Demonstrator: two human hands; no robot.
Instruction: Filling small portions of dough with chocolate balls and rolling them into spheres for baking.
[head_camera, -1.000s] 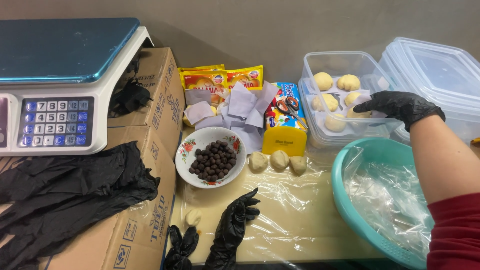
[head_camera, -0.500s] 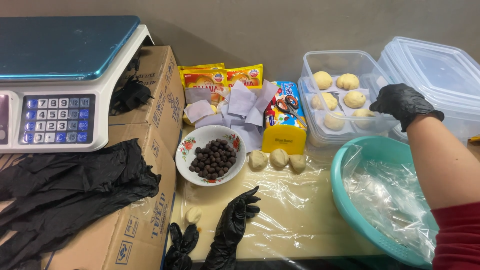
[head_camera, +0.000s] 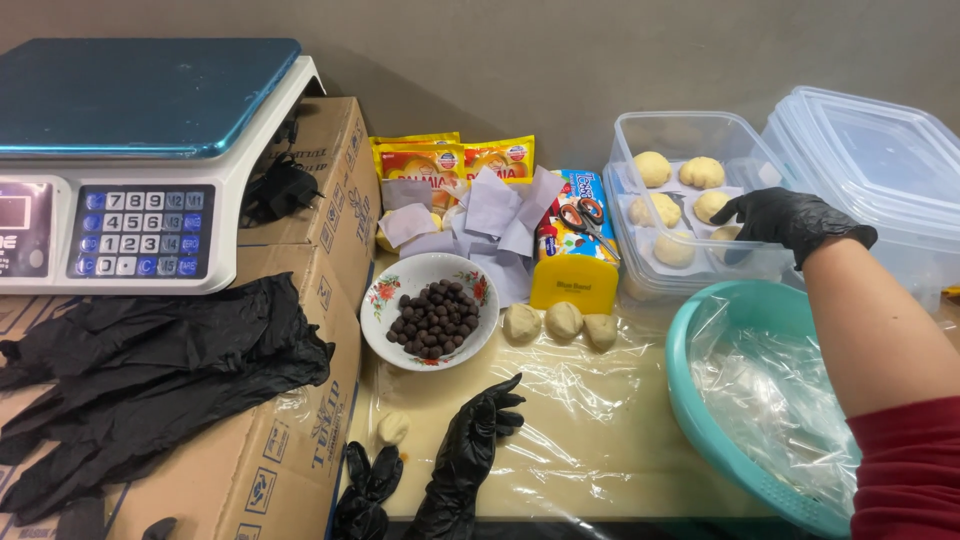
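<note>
— Black-gloved right hand (head_camera: 790, 218) is over the near right side of the clear tub (head_camera: 690, 135), fingers curled down at a dough ball (head_camera: 727, 236). Is it gripping?
— I cannot tell; the fingertips hide the contact. The ball sits at the tub's right wall, on the near row.

— And the left hand (head_camera: 470, 465)?
— Also gloved, resting open on the film-covered table (head_camera: 600, 440) near its front edge, holding nothing. A small dough lump (head_camera: 392, 428) lies just beside it.

— How would that dough handle?
— Soft and light, I'd judge, easily dented and maybe tacky. Best cupped from the sides with loose fingers, not pinched.

— What's in the containers?
— The tub holds several pale dough balls. The flowered bowl (head_camera: 385, 300) is full of small dark brown balls. The teal basin (head_camera: 690, 370) at the right front is lined with clear plastic and looks otherwise bare. Three more dough balls (head_camera: 562, 322) sit on the table between bowl and basin.
</note>
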